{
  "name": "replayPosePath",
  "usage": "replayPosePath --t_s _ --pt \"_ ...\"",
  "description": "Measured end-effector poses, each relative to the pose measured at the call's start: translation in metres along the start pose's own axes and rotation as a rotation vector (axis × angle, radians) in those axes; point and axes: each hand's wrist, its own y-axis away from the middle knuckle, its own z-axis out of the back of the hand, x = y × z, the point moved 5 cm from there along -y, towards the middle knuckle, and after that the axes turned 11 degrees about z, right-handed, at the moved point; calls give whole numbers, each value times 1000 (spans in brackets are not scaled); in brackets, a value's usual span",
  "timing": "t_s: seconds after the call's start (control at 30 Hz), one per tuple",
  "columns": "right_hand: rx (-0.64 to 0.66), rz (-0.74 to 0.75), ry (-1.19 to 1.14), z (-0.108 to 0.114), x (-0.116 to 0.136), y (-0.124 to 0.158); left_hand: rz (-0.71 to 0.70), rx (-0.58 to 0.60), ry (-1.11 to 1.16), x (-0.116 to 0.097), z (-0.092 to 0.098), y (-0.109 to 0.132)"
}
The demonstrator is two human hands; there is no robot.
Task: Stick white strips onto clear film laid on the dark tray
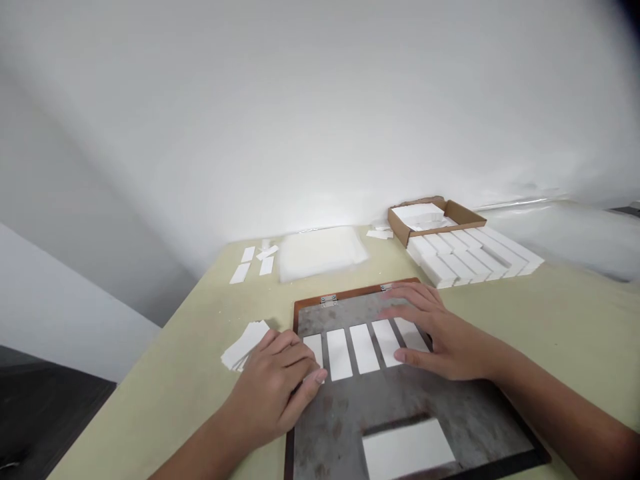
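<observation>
Several white cards lie side by side in a row across a grey metal plate (340,427), which sits in a hinged brown-edged frame. My left hand (280,383) is curled over the leftmost white card (313,347), with thumb and forefinger closed at its lower end. Fingers apart, my right hand (445,337) rests over the right end of the row. Its thumb touches the edge of a white card (386,341), and its palm partly covers the rightmost card (411,333). A wider white piece (407,450) lies lower on the plate.
Beside my left hand is a loose fan of white cards (245,343). A few more cards (241,272) lie at the back left, near a translucent sheet pile (320,253). At the back right, a cardboard box lid (467,217) adjoins stacked white cards (465,263).
</observation>
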Motion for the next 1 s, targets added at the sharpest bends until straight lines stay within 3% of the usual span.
replayPosePath --t_s 0.1,0.2,0.3,0.4,0.5,0.7,0.9,1.0 --pt "-19 81 31 1 18 -5 11 -3 2 2 -2 3" --pt "44 91 15 -1 26 -9 1 -19 -3 3 -2 5" --pt "79 95 29 -4 30 -9 -57 39 2 -3 -6 6" --pt "39 105 52 -5 31 -9 -68 108 23 -8 -12 3" --pt "-12 134 61 -8 33 -8 -49 95 18 -11 -14 1" --pt "100 203 -31 -27 44 -10 -71 58 -37 -19 -6 -2" --pt "-139 161 46 -1 30 -11 -62 -32 -129 -33 11 -1" --pt "-116 118 8 7 22 -8 -59 -65 -153 -44 14 -1"
